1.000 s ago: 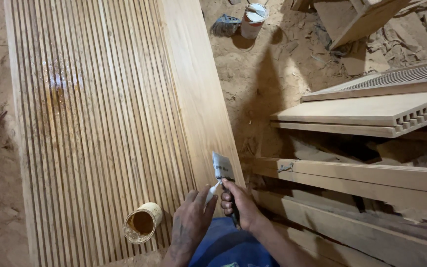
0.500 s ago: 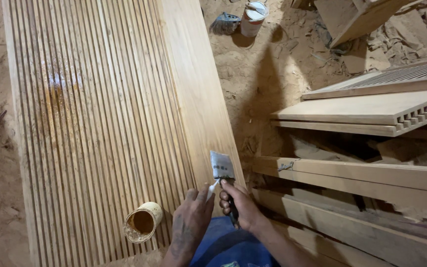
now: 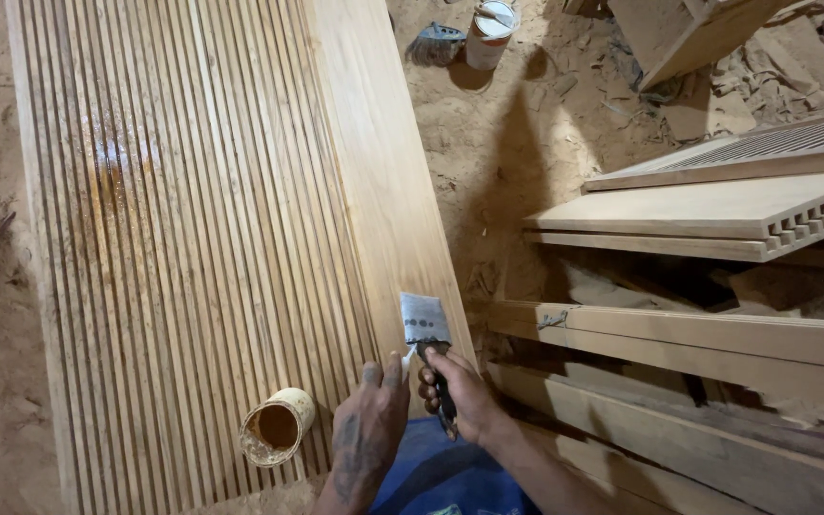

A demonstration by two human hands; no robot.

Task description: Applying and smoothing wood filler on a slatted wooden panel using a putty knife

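Looking down from the head view, the right hand point(image 3: 464, 401) is clenching the dark handle of a putty knife point(image 3: 425, 329), its grip wrapped fully around it. The knife's long axis is running up and slightly left from that hand, the metal blade lying over the smooth border of the ribbed wooden panel point(image 3: 193, 219). The left hand point(image 3: 369, 429) is resting just beside the knife, fingertips touching near the blade's base, grasping nothing. A small open can point(image 3: 277, 426) is lying on the ribs to the left, nearer the left hand. Stacked boards point(image 3: 717, 215) are sitting well apart on the right.
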